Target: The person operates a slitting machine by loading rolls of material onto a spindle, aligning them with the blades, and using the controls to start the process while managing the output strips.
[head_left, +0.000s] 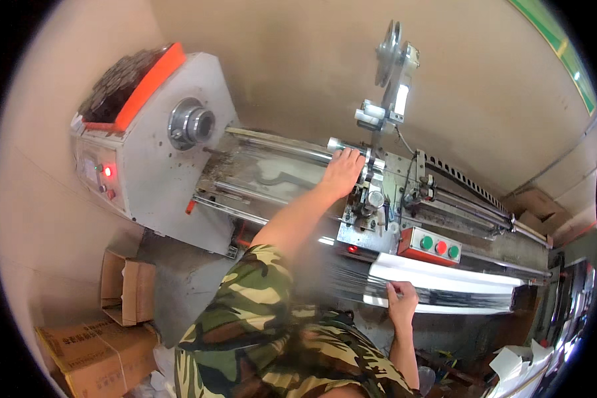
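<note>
My left hand (343,171) rests on the carriage (368,225) of a lathe-like machine, its fingers curled over a metal cylinder (337,144) there. Whether it grips the cylinder or only presses on it is hard to see. Lower down, my right hand (402,302) has thumb and fingers closed at the edge of a white trough (444,270), on a bundle of thin dark rods (438,295). The rods lie lengthwise in the trough and stick out past its left end, where they look blurred. How many are between the fingers cannot be made out.
The grey headstock (159,152) with a round metal chuck (192,124) stands at the left. A button box (430,247) sits above the trough. Behind the carriage rises an arm with a metal disc (389,54). Cardboard boxes (106,358) lie on the floor at lower left.
</note>
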The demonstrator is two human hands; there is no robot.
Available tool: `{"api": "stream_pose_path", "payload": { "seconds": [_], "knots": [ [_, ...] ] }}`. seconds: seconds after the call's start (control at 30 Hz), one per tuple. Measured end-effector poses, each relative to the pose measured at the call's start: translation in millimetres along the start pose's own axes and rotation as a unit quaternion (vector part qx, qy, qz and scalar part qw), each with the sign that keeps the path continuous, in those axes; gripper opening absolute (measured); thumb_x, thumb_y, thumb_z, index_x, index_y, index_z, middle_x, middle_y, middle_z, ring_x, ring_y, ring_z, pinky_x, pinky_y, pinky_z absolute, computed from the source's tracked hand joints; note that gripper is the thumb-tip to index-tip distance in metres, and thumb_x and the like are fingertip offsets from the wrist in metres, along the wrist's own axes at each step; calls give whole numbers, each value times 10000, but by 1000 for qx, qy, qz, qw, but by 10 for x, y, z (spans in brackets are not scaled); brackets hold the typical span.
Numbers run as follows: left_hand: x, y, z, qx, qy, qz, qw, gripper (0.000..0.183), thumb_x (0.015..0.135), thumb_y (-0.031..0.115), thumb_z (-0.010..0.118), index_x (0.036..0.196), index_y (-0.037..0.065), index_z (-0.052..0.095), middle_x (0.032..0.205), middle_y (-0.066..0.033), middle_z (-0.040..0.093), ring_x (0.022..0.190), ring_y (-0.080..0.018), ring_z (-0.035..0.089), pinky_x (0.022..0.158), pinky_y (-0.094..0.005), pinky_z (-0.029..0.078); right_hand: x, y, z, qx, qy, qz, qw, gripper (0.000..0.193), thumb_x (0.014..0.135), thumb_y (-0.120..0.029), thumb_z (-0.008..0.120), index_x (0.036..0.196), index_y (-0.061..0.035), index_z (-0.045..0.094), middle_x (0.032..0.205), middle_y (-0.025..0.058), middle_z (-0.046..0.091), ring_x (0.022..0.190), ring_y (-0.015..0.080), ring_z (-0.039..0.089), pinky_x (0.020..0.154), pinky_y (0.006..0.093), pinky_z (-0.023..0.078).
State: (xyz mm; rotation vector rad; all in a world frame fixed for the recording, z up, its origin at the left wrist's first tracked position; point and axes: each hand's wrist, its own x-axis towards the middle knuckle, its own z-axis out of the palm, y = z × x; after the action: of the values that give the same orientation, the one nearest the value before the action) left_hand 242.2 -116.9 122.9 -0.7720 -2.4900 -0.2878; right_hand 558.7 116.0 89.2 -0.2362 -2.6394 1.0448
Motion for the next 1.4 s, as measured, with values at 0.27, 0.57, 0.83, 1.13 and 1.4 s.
{"api": "stream_pose_path", "payload": {
  "seconds": [0.27, 0.57, 0.83, 1.13, 1.4],
  "knots": [
    [-152, 34, -175, 8, 34, 5, 999, 162, 882, 142, 526, 1014, 83, 600, 1070, -87, 555, 1062, -256, 533, 890, -401, 423, 917, -557, 258, -30, 17, -219, 975, 182, 802, -138, 769, 959, -63, 717, 965, 128, 710, 932, 339, 650, 842, 428, 489],
    [-632, -1255, -355, -349, 334, -537, 691, 476, 832, 351, 795, 1113, 8, 622, 1059, -130, 626, 1025, -287, 598, 928, -415, 469, 2056, -1174, 954, -45, 2, -344, 938, 304, 794, -182, 778, 1071, -88, 696, 1003, 88, 713, 950, 297, 650, 852, 415, 479],
    [-940, -2783, -267, -504, 325, -604, 525, 248, 978, 197, 610, 837, -3, 650, 773, -105, 698, 683, -184, 671, 569, -329, 498, 2086, -1212, 1114, -70, 3, -336, 939, 242, 797, -161, 771, 1023, -92, 721, 809, 53, 701, 765, 256, 658, 717, 387, 492],
    [-1030, -2973, -355, -520, 293, -620, 508, 183, 940, 155, 618, 855, -5, 639, 797, -137, 699, 674, -207, 666, 543, -341, 462, 2055, -1170, 1105, -58, -8, -318, 946, 270, 791, -183, 780, 1039, -92, 725, 833, 60, 709, 795, 278, 654, 743, 407, 496],
    [-614, -1485, -893, -85, 184, -300, 932, 537, 807, 230, 747, 1251, -1, 554, 1235, -208, 584, 1180, -372, 535, 1037, -488, 403, 2094, -1133, 1038, -85, -22, -339, 937, 287, 773, -253, 783, 1021, -120, 727, 827, 37, 699, 808, 272, 644, 758, 404, 493]
  ]
}}
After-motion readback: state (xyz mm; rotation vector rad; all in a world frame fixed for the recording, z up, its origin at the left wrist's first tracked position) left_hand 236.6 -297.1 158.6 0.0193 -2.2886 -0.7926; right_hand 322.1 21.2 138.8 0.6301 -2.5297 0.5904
